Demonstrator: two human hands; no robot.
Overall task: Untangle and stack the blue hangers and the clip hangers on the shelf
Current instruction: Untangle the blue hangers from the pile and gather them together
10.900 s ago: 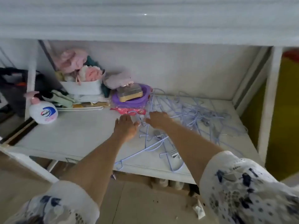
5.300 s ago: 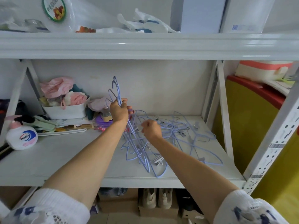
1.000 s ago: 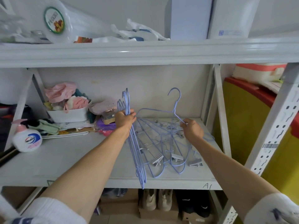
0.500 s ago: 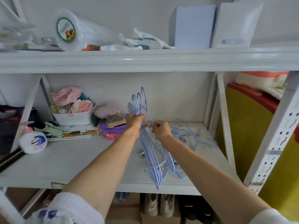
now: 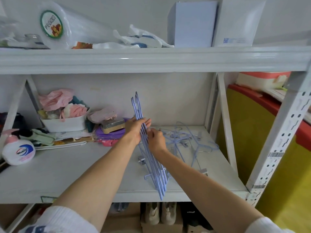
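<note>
left hand (image 5: 134,128) grips hanger bundle (image 5: 151,158) upright near shelf (image 5: 67,174) front edge; right hand (image 5: 155,140) pinches it too.

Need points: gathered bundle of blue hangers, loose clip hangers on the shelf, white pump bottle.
Gathered bundle of blue hangers (image 5: 152,163), head view, on the wires below the hands.
Loose blue clip hangers (image 5: 182,137), head view, middle of the tangle.
White pump bottle with pink top (image 5: 18,153), head view, on its body.
</note>
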